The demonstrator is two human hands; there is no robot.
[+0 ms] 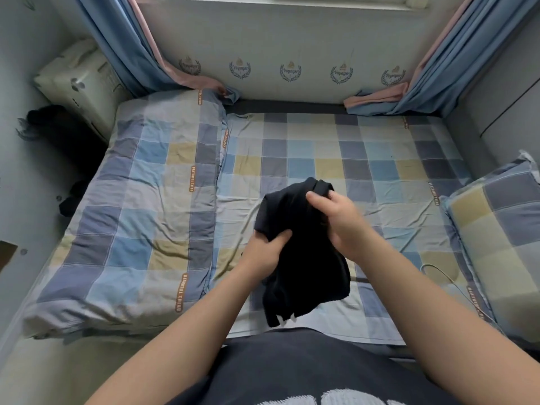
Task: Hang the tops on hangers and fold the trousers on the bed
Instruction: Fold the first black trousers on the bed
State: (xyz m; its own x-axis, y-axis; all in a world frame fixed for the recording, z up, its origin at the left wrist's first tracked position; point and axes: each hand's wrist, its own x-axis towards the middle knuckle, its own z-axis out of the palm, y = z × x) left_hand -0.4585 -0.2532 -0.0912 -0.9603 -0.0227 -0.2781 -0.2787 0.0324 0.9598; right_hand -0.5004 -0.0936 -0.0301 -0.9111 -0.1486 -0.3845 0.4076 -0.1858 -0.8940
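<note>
A black garment (309, 258) hangs bunched above the bed (321, 159), lifted clear of the sheet in both hands; whether it is a top or trousers cannot be told. The left hand (267, 248) has its grip closed on the cloth's left edge, thumb over a fold; the right hand (339, 217) has its grip closed on the upper part, thumb pressed near the top hem. A folded quilt (131, 206) lies on the bed's left side; a pillow (496, 244) lies on the right, with a thin white cable (441, 271) just beside it.
</note>
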